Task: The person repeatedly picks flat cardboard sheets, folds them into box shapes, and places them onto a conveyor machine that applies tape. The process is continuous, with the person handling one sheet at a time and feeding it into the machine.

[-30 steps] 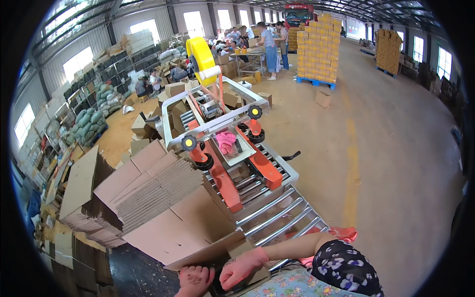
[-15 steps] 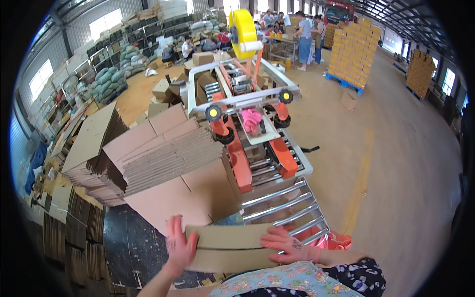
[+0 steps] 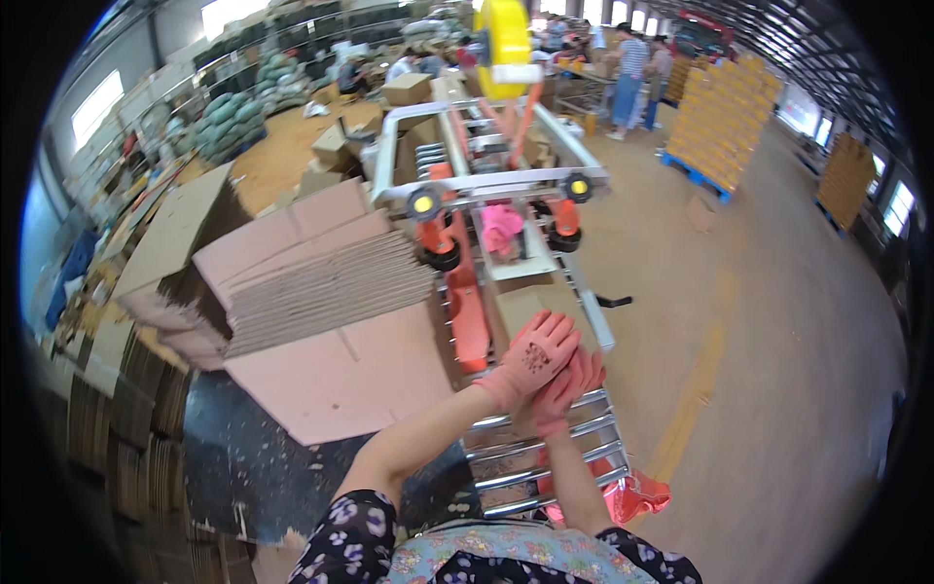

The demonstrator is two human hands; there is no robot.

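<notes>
A brown cardboard box (image 3: pixel 525 304) lies on the roller conveyor, its far end between the orange side guides of a carton sealing machine (image 3: pixel 477 200). My left hand (image 3: pixel 540 355), in a pink glove, lies over the near end of the box with its fingers stretched forward. Close beside it, partly overlapped by it, my right hand (image 3: pixel 569 389) rests against the same end, also gloved in pink, its fingers extended. Both arms reach forward over the metal rollers (image 3: pixel 516 479). Much of the box's near end is hidden under the hands.
A stack of flattened cartons (image 3: pixel 341 375) stands left of the conveyor on a dark worktable (image 3: pixel 233 457). A yellow tape roll (image 3: pixel 506 49) tops the machine; a pink cloth-like bundle (image 3: pixel 502 229) lies inside. A pallet of yellow boxes (image 3: pixel 720 122) and other people are farther back.
Both hands have moved forward and right with the box, from the table's front edge onto the conveyor and into the machine's mouth. They were apart at its two ends and are now together.
</notes>
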